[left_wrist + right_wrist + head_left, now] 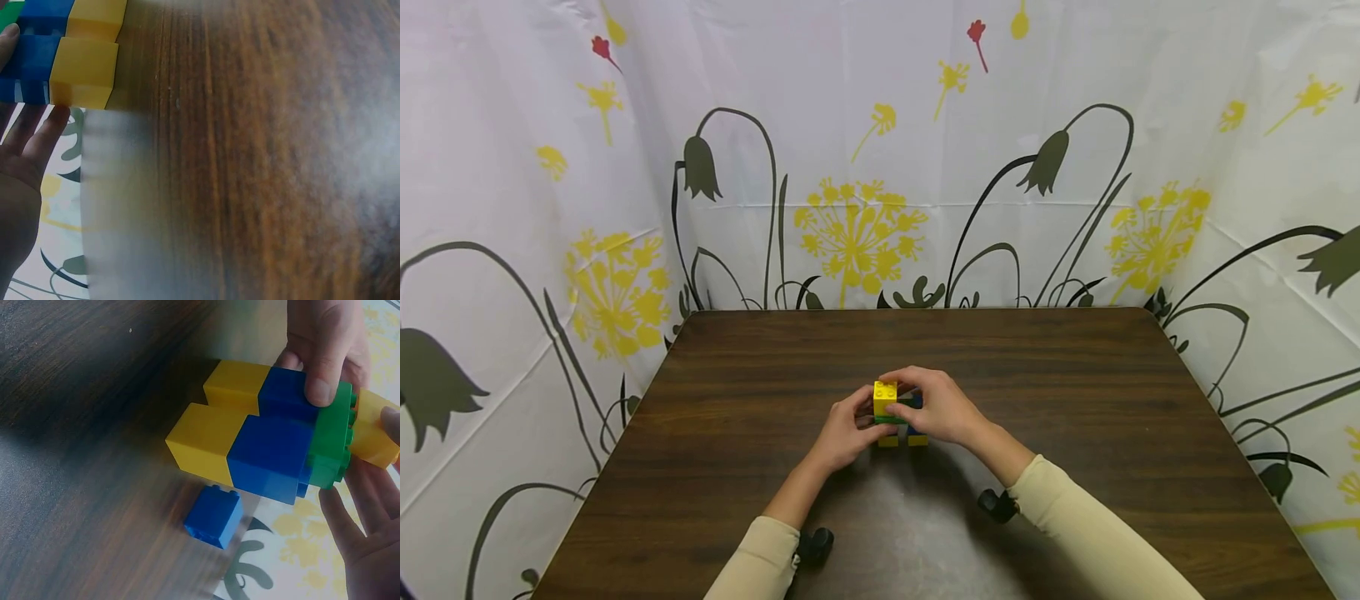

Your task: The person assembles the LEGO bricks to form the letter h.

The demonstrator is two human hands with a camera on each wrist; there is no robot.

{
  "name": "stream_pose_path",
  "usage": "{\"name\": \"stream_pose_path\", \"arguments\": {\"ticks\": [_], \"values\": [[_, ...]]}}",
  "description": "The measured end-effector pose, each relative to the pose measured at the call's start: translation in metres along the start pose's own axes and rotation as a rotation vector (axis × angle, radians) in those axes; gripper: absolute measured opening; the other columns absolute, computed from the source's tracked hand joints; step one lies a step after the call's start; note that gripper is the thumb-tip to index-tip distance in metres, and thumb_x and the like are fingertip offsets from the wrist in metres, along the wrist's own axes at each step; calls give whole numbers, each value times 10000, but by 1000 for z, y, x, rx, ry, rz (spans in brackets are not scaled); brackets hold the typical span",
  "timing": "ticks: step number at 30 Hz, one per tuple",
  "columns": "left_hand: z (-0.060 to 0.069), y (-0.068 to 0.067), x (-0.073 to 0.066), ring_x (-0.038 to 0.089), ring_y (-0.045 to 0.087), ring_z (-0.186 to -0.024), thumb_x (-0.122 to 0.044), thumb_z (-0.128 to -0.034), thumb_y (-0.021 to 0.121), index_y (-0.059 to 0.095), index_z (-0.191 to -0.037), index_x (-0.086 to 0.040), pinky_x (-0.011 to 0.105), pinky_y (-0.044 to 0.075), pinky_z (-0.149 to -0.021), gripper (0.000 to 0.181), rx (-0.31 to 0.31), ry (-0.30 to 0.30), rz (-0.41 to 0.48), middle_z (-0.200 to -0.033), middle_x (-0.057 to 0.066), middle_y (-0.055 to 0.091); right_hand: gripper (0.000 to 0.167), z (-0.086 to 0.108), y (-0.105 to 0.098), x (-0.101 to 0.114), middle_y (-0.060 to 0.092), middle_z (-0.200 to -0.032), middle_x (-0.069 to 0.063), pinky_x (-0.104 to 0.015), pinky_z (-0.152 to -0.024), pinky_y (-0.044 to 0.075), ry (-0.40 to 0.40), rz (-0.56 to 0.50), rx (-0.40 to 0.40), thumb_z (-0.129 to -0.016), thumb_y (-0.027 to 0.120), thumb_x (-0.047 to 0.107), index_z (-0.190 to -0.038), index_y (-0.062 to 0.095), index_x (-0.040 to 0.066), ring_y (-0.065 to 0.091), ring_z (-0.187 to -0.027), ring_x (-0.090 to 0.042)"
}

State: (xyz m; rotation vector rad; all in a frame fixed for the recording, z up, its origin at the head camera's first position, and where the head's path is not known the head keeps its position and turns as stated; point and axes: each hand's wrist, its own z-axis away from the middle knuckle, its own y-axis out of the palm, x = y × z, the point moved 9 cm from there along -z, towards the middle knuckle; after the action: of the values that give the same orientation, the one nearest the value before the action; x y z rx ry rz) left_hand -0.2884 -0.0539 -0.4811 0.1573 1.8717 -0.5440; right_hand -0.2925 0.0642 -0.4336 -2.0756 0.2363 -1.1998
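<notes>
Near the middle of the table, my left hand (842, 435) grips a stack of toy building bricks. Its thumb lies against the dark blue brick (272, 456) and the green brick (331, 434) in the right wrist view. Two yellow bricks (206, 440) form the stack's lower ends, below the blue ones. My right hand (946, 407) pinches a small yellow brick (885, 398) at the studded top of the green one; whether it is fully seated I cannot tell. The left wrist view shows the fingers (40, 140) beside the blue and yellow bricks.
A loose blue brick (215, 515) lies on the table by the stack. The dark wood table (760, 358) ends at a far edge before a white flowered curtain (850, 100). Black wrist cameras (816, 546) hang under both forearms.
</notes>
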Motion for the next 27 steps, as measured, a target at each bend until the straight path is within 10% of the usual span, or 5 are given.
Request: {"name": "stream_pose_path", "arguments": {"ticks": [13,20,27], "values": [[-1,0,-1,283,618,-1140,10,-862,732,578,-1274,-4,438,520,-913,440,31,-38,6,-1234,163,635,384,2,0,5,673,-1131,-1,-422,-830,557,-24,29,22,-853,781,125,-1218,664,124,663,-988,-215],[-4,1,30,290,609,-1154,9,-855,740,568,-1302,-32,415,520,-914,481,19,-42,-2,-1255,153,626,383,3,0,5,671,-1119,5,-413,-833,558,-7,32,24,-856,777,119,-1223,669,132,661,-989,-205],[-4,-1,32,244,618,-1145,-46,-853,759,590,-1285,-96,342,524,-906,467,17,-34,2,-1238,99,642,385,2,1,10,669,-1098,10,-381,-821,562,-15,71,16,-855,777,113,-1225,671,129,660,-975,-180]]}}
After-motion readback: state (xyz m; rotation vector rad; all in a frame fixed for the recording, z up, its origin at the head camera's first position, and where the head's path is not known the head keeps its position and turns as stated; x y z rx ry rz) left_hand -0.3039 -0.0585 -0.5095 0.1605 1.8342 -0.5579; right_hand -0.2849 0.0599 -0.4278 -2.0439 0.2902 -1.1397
